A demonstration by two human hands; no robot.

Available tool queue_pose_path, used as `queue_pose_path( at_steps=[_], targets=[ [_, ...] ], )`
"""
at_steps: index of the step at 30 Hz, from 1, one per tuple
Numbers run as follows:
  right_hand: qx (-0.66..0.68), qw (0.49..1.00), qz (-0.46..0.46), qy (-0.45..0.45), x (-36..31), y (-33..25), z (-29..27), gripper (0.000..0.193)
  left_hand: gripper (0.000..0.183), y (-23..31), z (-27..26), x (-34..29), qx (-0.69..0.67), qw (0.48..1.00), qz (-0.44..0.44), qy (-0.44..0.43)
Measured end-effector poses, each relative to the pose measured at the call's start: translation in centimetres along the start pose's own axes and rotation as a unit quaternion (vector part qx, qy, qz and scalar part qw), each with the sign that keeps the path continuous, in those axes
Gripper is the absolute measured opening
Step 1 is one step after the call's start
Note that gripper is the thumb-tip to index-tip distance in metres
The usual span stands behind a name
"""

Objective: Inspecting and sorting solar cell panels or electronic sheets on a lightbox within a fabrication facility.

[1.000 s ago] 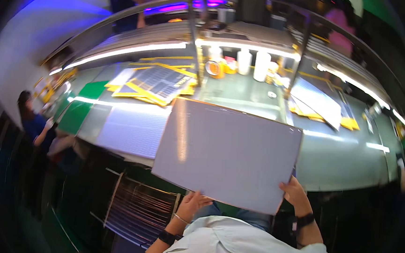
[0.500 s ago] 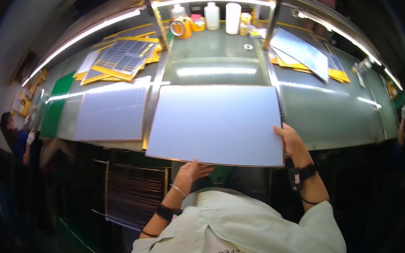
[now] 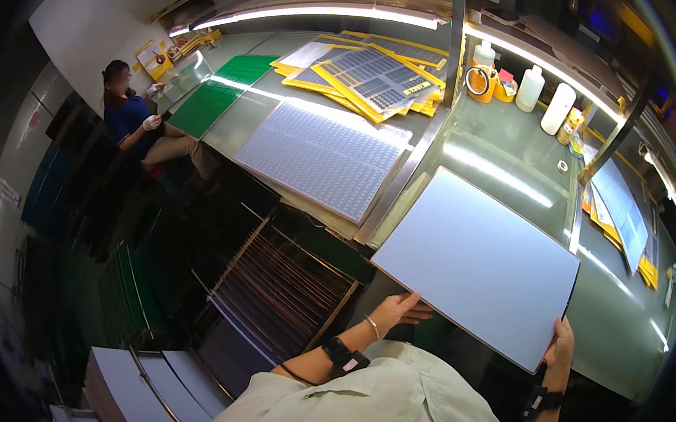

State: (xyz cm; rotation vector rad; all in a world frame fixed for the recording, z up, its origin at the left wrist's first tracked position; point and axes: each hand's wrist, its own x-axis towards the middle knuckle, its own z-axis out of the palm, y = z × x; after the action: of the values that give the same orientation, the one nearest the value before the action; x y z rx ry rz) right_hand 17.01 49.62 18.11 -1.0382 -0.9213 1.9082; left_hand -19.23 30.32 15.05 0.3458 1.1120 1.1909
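A large, flat, pale blue-white rectangular panel [image 3: 479,264] is held in front of me, partly over the near edge of the lit table. My left hand [image 3: 401,311] grips its near long edge, thumb on the rim and fingers reaching underneath. At the right short side, my right hand [image 3: 560,346] clasps the edge near the close corner; some of its fingers are hidden. To the left on the tabletop lies a similar sheet [image 3: 322,159] patterned with rows of small marks.
Yellow-framed dark screens [image 3: 378,80] are stacked behind the patterned sheet. Bottles [image 3: 529,89] and a tape roll [image 3: 479,81] stand at the back. Green sheets [image 3: 204,107] lie farther left beside another person [image 3: 129,118]. A rack [image 3: 274,289] of panels stands below left.
My view has turned left and tilted, so the table appears slanted and the other person and lower racks show more fully. Both hands still hold the panel.
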Motion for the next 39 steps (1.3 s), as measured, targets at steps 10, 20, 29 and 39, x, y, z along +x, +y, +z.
queue_pose_path(
  at_steps=[10,20,29,39],
  targets=[
    [-0.065,0.997,-0.045,-0.026,0.8,-2.0,2.3,0.036,0.034,1.7,-2.3,0.1,0.027,0.993,0.085,0.073],
    [-0.474,0.873,-0.099,0.053,3.6,-4.8,-0.9,0.039,0.019,7.8,-9.1,-0.8,0.453,0.616,0.453,0.459],
    [-0.536,0.805,-0.248,-0.049,0.4,-5.0,6.4,0.040,0.048,12.6,-17.0,0.1,0.665,0.515,0.268,0.469],
    [-0.485,0.854,-0.092,-0.166,-4.3,-2.7,22.6,0.029,0.036,10.3,-26.7,-4.4,-0.292,0.834,0.216,0.414]
  ],
)
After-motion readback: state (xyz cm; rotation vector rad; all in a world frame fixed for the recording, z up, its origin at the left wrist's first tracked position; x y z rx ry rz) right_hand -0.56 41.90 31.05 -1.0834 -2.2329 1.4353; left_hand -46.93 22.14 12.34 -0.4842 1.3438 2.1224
